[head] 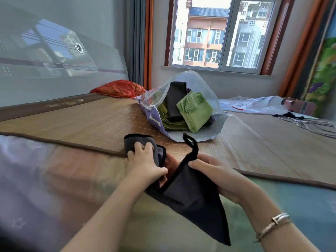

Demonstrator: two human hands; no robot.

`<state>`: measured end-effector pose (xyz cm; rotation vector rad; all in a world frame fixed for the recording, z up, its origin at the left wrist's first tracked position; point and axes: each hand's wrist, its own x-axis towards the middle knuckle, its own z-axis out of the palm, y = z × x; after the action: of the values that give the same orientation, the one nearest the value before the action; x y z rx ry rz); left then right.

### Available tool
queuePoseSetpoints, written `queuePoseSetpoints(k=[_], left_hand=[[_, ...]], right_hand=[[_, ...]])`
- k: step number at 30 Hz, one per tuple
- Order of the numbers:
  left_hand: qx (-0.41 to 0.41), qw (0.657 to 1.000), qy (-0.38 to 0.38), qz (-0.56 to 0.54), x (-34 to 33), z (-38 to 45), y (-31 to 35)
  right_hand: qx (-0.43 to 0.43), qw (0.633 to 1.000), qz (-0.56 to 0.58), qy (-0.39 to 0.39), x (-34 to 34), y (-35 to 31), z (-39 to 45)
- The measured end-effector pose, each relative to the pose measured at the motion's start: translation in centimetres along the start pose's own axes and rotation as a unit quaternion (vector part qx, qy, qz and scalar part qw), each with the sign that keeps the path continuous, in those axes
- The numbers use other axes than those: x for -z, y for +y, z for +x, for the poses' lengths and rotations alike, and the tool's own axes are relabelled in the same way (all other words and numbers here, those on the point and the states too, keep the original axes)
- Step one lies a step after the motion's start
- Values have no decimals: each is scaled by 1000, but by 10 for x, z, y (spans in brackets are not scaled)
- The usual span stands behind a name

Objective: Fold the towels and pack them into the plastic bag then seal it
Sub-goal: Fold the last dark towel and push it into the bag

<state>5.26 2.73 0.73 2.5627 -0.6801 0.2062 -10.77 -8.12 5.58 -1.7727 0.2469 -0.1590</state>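
Right hand [209, 171], bracelet [274, 224] at the wrist, thumb and fingers pinching the black-edged corner of a dark grey towel [192, 199], just under the towel's black hanging loop [190, 144], which sticks up above the knuckles. Left hand [143, 160] with fingers curled over the bunched far end of the same towel, thumb tucked against the cloth. Between the two hands, the towel sagging open, one long pointed corner hanging down toward the near edge of the bed. Under the hands, a woven bamboo mat [91, 124] with a brown border, spread over the bed. Farther along the mat, toward the window side, a clear plastic bag [200, 82] lying with its mouth gaping toward the hands; inside it, a folded green towel [194, 110] at the front, a dark towel [174, 102] upright behind it, more green cloth beneath both. Left of the bag, against the headboard [54, 70], a red pillow [120, 88]. Right of the bag, more loose clear plastic [254, 104] and a tangle of pale cables [314, 124] near the far right edge of the bed. Beyond, a window [218, 33] framing apartment blocks.
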Motion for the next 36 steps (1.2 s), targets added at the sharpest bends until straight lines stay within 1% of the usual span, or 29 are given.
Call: queuePoseSetpoints(k=[2, 5, 8, 10, 11, 12, 13, 14, 15, 16, 18, 19, 20, 21, 23, 27, 28, 29, 30, 33, 35, 36], left_hand=[[-34, 997, 41, 62, -1, -4, 6], [-48, 990, 100, 85, 0, -5, 10], [-66, 982, 147, 96, -1, -4, 8], [-91, 978, 173, 76, -2, -3, 7], [-103, 976, 185, 42, -1, -3, 6], [-111, 975, 193, -21, 0, -1, 6], [-115, 968, 185, -120, 2, -1, 6], [-113, 951, 154, -244, 6, -2, 9], [-105, 919, 118, -362, 11, -4, 13], [-91, 883, 84, -452, 17, -7, 17], [-66, 822, 12, -566, 28, -16, 25], [-62, 793, -17, -606, 31, -21, 27], [-65, 773, -41, -630, 33, -23, 27], [-70, 762, -60, -641, 35, -27, 28], [-78, 753, -87, -647, 36, -30, 27], [-80, 733, -120, -665, 39, -37, 30], [-85, 735, -120, -662, 40, -38, 30], [-103, 747, -113, -647, 40, -38, 30], [-135, 767, -97, -620, 40, -39, 29], [-277, 840, 16, -466, 39, -38, 25], [-325, 872, 66, -361, 38, -37, 24], [-331, 883, 73, -325, 40, -35, 22]], right_hand=[[-20, 1000, 2, 6, 3, 2, 0], [-26, 1000, 11, -14, 7, 3, -2], [-6, 999, 12, -29, 8, 4, -2], [15, 1000, 4, -16, 10, 6, 1], [26, 1000, -2, -2, 10, 7, 3], [38, 999, -6, 16, 12, 8, 5], [51, 998, -5, 35, 13, 9, 7], [68, 996, 0, 53, 14, 9, 8], [88, 994, 7, 71, 14, 10, 10], [109, 990, 17, 91, 15, 9, 11], [149, 980, 44, 125, 14, 5, 11], [167, 975, 58, 137, 12, 3, 11], [182, 970, 68, 149, 12, 1, 12], [191, 965, 76, 161, 11, 0, 12], [191, 961, 100, 172, 10, -1, 12], [171, 964, 148, 141, 13, 0, 12], [165, 963, 160, 141, 14, 0, 12], [162, 960, 175, 148, 16, 0, 12], [165, 955, 186, 161, 18, -1, 13], [183, 942, 176, 222, 21, -6, 11], [197, 936, 156, 248, 23, -10, 9], [203, 933, 142, 262, 25, -13, 8]])
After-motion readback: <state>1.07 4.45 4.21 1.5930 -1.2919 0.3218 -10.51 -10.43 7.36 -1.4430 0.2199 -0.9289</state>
